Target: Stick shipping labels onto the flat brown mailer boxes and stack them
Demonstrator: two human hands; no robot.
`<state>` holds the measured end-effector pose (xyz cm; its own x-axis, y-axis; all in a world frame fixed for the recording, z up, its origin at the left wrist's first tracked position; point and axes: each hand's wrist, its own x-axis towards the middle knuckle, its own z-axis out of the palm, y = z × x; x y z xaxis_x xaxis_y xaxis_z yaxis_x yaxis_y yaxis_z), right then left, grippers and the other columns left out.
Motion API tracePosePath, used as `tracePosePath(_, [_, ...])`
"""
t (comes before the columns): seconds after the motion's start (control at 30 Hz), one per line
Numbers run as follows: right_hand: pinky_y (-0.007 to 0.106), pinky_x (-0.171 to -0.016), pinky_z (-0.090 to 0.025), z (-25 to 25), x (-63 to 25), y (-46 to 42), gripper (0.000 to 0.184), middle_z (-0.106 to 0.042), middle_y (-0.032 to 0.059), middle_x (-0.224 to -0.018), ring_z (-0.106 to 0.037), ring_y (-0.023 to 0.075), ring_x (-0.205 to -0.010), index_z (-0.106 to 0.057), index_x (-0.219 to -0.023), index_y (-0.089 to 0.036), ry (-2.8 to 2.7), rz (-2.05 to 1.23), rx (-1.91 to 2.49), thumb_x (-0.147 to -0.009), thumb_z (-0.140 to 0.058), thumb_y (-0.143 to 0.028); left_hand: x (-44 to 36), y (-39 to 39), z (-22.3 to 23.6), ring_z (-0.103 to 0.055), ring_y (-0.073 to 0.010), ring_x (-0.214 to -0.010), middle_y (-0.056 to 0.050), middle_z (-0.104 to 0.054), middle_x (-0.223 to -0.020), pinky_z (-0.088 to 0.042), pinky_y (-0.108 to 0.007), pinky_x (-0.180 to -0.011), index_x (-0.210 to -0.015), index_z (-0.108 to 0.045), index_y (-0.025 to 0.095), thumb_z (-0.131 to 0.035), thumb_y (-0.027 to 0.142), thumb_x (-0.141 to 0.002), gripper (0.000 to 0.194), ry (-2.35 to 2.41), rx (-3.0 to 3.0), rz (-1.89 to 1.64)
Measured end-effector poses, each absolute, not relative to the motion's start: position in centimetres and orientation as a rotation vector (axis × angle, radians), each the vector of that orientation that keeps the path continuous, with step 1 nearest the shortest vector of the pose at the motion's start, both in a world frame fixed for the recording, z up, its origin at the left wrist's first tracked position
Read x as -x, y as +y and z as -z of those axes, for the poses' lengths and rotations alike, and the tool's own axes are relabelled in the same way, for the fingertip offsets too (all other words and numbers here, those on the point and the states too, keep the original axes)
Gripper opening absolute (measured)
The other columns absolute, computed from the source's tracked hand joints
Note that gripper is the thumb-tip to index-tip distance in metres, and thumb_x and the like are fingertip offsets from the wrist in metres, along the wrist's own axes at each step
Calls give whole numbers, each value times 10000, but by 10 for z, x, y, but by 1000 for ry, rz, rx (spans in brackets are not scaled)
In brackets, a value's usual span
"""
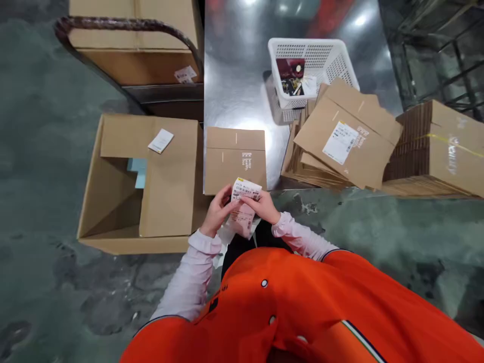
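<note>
Both my hands hold a strip of printed shipping labels [243,197] close to my body, at the front edge of the metal table. My left hand [218,212] pinches its left side, and my right hand [264,206] grips the right side with the thumb on top. The strip's lower part hangs down and looks pinkish and thin. Just beyond the hands a flat folded cardboard carton [223,169] with white lettering lies on the table. No label shows on its upper face.
A white plastic basket [336,46] stands on the metal table [238,75]. Flattened cartons, the top one labelled [321,126], lie at the right, beside a strapped bundle [454,146]. A large open box [170,186] and a cart handle [128,22] are at the left.
</note>
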<state>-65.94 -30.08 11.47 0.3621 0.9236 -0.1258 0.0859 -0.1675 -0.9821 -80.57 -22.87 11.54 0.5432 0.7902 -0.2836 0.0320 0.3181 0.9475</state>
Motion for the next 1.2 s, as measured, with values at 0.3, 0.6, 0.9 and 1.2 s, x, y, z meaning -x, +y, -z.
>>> tracePosePath(0.3, [253,-656,-485,-134,632,-276,281,-763,46,-799,-678,181,-719,-794,-853,-156,-1367,-953,1766,-810,-693,-415,785,-237,-84,-489,-124,-577,12,-553,-583,-408,-251,-584,-606,-571,178,-744,511,-689,384,1112,-1025,-844])
tracePosePath(0.6, [340,-994,-462,-72,609,-182,186,-642,106,-1193,-579,210,-1102,-770,-862,-148,-1374,-573,1992,-823,-696,-315,791,-217,-18,-668,-240,-854,-131,-725,-983,-512,-345,-779,-978,-690,112,-868,464,-542,588,1036,-794,-608])
tracePosePath(0.9, [579,-1190,-26,-34,604,-130,800,-235,218,-1584,-133,344,-1492,-350,-1481,-41,-2119,-307,1981,-866,-606,-485,875,-308,20,-693,-327,-915,-149,-744,-901,-533,-424,-852,-911,-726,126,-897,493,-461,606,1155,-563,-342])
tracePosePath(1.2, [439,-1089,-386,-34,632,-280,404,-588,150,-1293,-505,251,-1249,-640,-1246,-189,-2093,-683,1872,-943,-441,-368,848,-182,-18,-662,-294,-932,-141,-713,-915,-525,-430,-840,-859,-670,127,-658,604,-761,487,1329,-1089,-782])
